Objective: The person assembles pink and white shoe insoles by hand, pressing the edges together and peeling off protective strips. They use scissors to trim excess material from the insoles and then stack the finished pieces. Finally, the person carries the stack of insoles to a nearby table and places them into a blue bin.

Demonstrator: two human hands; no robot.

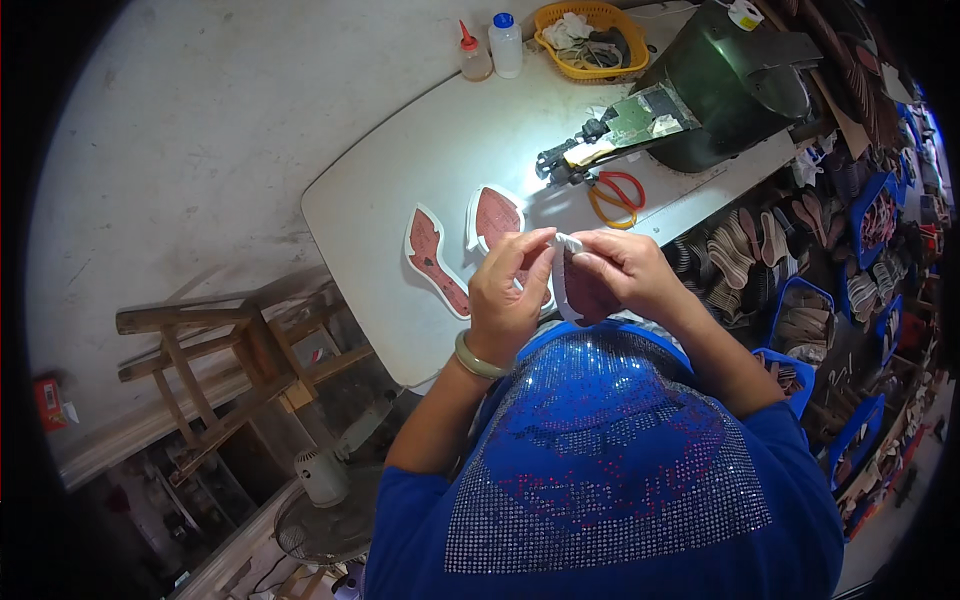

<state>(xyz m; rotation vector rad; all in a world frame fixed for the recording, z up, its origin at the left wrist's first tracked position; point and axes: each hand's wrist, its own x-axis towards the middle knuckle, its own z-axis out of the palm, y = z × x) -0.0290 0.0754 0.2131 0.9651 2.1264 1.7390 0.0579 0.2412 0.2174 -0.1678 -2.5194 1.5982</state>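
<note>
1. While both arms reach in at the worktop's [370, 230] near edge, the left hand [512, 290] pinches the white-rimmed tip of a dark-red sole [590, 290], and the right hand [625, 268] grips it just beside.
2. That sole hangs tilted by the near edge, close to the blue shirt [600, 430].
3. White surface runs from the leftmost insole [425, 238] to the left edge, leaving room to move; toward the right edge lie one pair of scissors [617, 200] and one machine [735, 90].
4. Two insoles show; the second [495, 215] is partly behind the left hand.
5. Far edge: two bottles [507, 48], one yellow basket [590, 72].
</note>
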